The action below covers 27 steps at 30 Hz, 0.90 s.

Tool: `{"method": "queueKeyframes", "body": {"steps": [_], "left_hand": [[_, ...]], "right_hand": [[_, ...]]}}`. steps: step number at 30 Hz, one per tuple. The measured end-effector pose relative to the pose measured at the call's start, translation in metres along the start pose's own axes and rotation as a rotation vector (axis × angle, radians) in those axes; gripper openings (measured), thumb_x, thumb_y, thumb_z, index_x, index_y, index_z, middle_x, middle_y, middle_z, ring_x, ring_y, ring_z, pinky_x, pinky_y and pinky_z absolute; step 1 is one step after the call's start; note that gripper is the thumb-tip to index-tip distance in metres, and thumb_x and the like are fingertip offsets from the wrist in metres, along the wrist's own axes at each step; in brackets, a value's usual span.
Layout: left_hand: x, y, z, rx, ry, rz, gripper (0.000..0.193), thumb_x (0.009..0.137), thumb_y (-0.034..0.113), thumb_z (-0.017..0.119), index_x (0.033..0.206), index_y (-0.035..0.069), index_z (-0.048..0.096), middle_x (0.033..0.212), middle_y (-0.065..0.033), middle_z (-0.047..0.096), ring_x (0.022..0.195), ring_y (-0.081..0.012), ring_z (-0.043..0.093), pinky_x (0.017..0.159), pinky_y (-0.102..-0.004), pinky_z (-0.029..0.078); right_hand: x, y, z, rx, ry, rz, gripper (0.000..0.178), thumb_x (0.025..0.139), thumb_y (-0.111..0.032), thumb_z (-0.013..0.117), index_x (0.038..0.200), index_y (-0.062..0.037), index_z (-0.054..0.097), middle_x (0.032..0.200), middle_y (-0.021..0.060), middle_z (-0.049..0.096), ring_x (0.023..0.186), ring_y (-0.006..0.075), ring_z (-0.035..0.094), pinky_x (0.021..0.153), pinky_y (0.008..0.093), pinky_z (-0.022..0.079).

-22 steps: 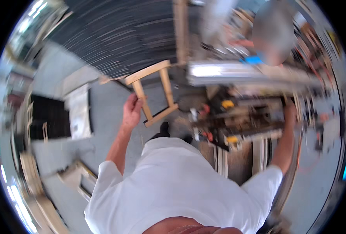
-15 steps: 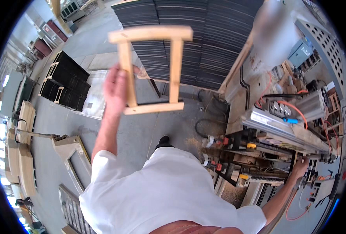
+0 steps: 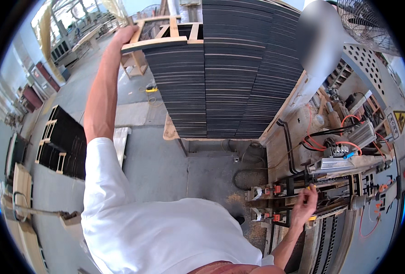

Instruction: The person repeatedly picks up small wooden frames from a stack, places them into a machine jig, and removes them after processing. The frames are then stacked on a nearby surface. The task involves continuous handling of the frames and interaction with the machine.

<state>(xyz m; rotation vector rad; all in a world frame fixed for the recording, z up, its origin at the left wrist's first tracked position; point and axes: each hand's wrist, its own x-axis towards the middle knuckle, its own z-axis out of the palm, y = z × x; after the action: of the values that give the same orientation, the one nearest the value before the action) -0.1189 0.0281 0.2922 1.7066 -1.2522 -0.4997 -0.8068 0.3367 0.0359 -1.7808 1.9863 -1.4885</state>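
Observation:
My left hand (image 3: 126,34) is raised high and grips the near rail of a pale wooden frame (image 3: 166,33). The frame lies flat on top of a tall stack of dark panels (image 3: 220,73). My right hand (image 3: 305,203) reaches down to the right and rests with bent fingers on the rails of a machine (image 3: 330,182), by a yellow part and red clamps. Whether it holds anything cannot be made out.
The stack stands on a wooden pallet (image 3: 170,132) on the grey floor. Black and orange cables (image 3: 321,137) run over the machine. Low piles of dark framed panels (image 3: 61,141) lie at the left. A fan (image 3: 367,20) stands at the top right.
My left arm has lifted the wooden frame from chest height up onto the top of the dark stack. My right hand has stayed on the machine.

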Motion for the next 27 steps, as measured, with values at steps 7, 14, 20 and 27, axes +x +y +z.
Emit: {"method": "queueKeyframes", "body": {"steps": [7, 14, 20, 27], "left_hand": [[0.021, 0.026, 0.076, 0.584, -0.143, 0.301, 0.050, 0.091, 0.042, 0.043, 0.108, -0.002, 0.060, 0.111, -0.0213, 0.062, 0.104, -0.0362, 0.058, 0.091, -0.0397, 0.042], [-0.086, 0.067, 0.062, 0.291, -0.091, 0.675, 0.055, 0.083, 0.039, 0.064, 0.118, -0.003, 0.057, 0.107, -0.0204, 0.064, 0.101, -0.0264, 0.061, 0.089, -0.0347, 0.046], [-0.112, 0.083, 0.090, 0.419, -0.500, 0.620, 0.034, 0.081, 0.018, 0.068, 0.108, -0.001, 0.061, 0.091, -0.0122, 0.068, 0.082, -0.0178, 0.063, 0.075, -0.0318, 0.048], [-0.103, 0.099, 0.105, 0.629, -0.559, 0.683, 0.042, 0.083, 0.020, 0.065, 0.115, -0.006, 0.056, 0.102, -0.0110, 0.063, 0.093, -0.0163, 0.058, 0.083, -0.0311, 0.045]], "right_hand": [[-0.061, 0.031, 0.032, -0.158, -0.053, 0.281, 0.020, 0.077, 0.004, 0.062, 0.096, 0.0047, 0.056, 0.120, 0.0181, 0.052, 0.085, 0.0242, 0.058, 0.076, 0.0329, 0.048], [-0.063, -0.002, 0.024, -0.190, -0.045, 0.278, 0.024, 0.078, 0.004, 0.063, 0.101, 0.0042, 0.055, 0.122, 0.0180, 0.052, 0.084, 0.0273, 0.060, 0.075, 0.0349, 0.049], [-0.064, -0.009, 0.002, -0.240, -0.072, 0.231, 0.025, 0.080, 0.000, 0.061, 0.104, 0.0038, 0.056, 0.116, 0.0177, 0.054, 0.080, 0.0263, 0.059, 0.073, 0.0340, 0.048], [-0.103, 0.011, -0.057, -0.297, -0.026, 0.345, 0.024, 0.080, -0.008, 0.064, 0.101, 0.0010, 0.058, 0.121, 0.0174, 0.054, 0.093, 0.0312, 0.061, 0.080, 0.0366, 0.049]]}}
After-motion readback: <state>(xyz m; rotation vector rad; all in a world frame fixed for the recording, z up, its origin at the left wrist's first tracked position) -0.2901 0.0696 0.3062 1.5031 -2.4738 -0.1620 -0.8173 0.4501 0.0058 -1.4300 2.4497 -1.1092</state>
